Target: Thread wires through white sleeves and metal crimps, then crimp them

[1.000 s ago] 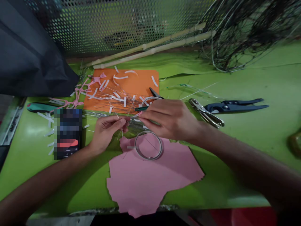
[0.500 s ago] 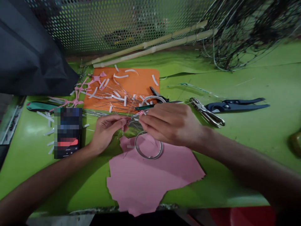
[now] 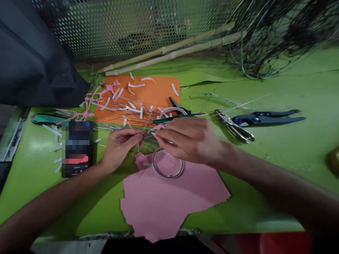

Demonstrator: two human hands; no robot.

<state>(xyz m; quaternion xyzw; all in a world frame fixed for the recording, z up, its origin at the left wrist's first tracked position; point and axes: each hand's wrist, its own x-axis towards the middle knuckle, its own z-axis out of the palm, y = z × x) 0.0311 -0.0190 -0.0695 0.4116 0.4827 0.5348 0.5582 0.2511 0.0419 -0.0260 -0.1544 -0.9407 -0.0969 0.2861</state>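
Pinching a few thin silvery wires (image 3: 149, 138) at their fingertips, the left hand (image 3: 120, 146) and the right hand (image 3: 189, 141) meet just above the tabletop (image 3: 278, 176), with the fingers curled and a small pink paper scrap (image 3: 159, 126) at the wires beside the right fingertips. Directly below the hands, a ring-shaped coil of wire (image 3: 154, 165) lies on a ragged sheet of pink paper (image 3: 169, 201). Just beyond the right hand are a green-barrelled pen (image 3: 161, 121), black-handled scissors (image 3: 177, 104) and a second wire coil (image 3: 169, 110), at the edge of an orange cutting mat (image 3: 159, 88). The mat carries a loose spread of wires, white paper strips (image 3: 136, 85) and pink cut shapes (image 3: 108, 88). To the right lie a metal hole punch (image 3: 233, 125) and blue-handled cutters (image 3: 267, 119). To the left are a phone (image 3: 77, 150), its screen pixelated, and a teal-handled tool (image 3: 45, 119). Along the back of the tabletop rest two bamboo sticks (image 3: 172, 53) and a dark tangle of wire (image 3: 275, 35), against a perforated metal screen (image 3: 132, 28), with a dark cloth (image 3: 31, 60) hanging at the left.
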